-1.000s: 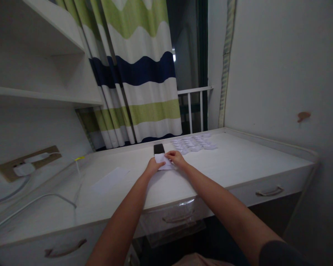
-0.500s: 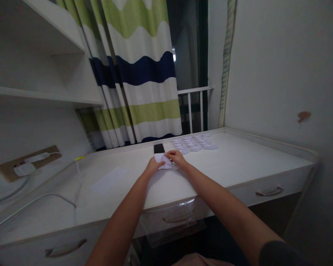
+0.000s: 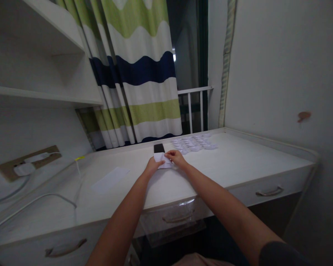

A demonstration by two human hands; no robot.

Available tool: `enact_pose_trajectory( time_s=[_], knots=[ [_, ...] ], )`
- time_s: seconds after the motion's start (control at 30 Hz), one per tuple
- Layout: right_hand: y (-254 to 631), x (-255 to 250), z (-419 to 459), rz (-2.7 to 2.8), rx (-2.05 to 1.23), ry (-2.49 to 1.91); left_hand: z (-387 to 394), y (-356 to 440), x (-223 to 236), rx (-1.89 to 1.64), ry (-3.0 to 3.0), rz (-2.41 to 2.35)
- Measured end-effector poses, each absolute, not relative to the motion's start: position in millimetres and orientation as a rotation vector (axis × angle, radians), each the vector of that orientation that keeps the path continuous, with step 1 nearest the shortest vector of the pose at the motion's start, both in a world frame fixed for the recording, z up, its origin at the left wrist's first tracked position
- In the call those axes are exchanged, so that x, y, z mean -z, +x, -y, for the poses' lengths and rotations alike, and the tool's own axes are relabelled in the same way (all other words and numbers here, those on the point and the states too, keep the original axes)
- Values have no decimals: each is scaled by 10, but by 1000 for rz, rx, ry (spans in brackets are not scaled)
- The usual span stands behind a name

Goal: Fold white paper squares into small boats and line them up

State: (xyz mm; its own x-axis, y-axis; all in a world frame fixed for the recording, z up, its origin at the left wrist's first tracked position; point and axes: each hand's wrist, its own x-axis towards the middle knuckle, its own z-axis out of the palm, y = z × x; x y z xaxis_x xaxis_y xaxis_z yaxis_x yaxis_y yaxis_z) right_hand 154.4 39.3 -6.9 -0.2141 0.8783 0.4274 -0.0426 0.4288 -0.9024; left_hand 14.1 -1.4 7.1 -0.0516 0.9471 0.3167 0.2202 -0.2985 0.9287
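Slightly shifted since the earlier frame: the white paper (image 3: 160, 156) between my hands, now a touch farther left and toward the back of the desk (image 3: 246, 155). Nearest, below the front edge, clear plastic (image 3: 152, 229) hangs around the middle drawer handle (image 3: 179, 218). Next, my left hand (image 3: 152, 166) steadies the left side of the paper, thumb laid flat on top (the other fingers are too hidden to tell). My right hand (image 3: 176, 158) pinches the paper's right side between thumb and fingertips. To the left, well apart from both hands, a loose white sheet (image 3: 111, 179) lies flat. Just beyond the held paper, a flat black object (image 3: 158, 148) shows its far end. Farther back and to the right, folded white pieces (image 3: 194, 143) lie in close rows. Behind the desk hangs a striped curtain (image 3: 150, 70), with a white railing (image 3: 194, 89) beside it.
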Motion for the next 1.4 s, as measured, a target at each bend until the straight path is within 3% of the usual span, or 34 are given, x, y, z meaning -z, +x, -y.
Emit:
enact_pose_trajectory(
  time_s=[0.47, 1.4],
  knots=[
    [1583, 67, -406, 1670, -913, -788, 14, 117, -96, -1399, 1621, -1375],
    [1570, 87, -434, 1606, -1002, -809, -63, 45, -60, -1534, 1544, -1432]
  ],
)
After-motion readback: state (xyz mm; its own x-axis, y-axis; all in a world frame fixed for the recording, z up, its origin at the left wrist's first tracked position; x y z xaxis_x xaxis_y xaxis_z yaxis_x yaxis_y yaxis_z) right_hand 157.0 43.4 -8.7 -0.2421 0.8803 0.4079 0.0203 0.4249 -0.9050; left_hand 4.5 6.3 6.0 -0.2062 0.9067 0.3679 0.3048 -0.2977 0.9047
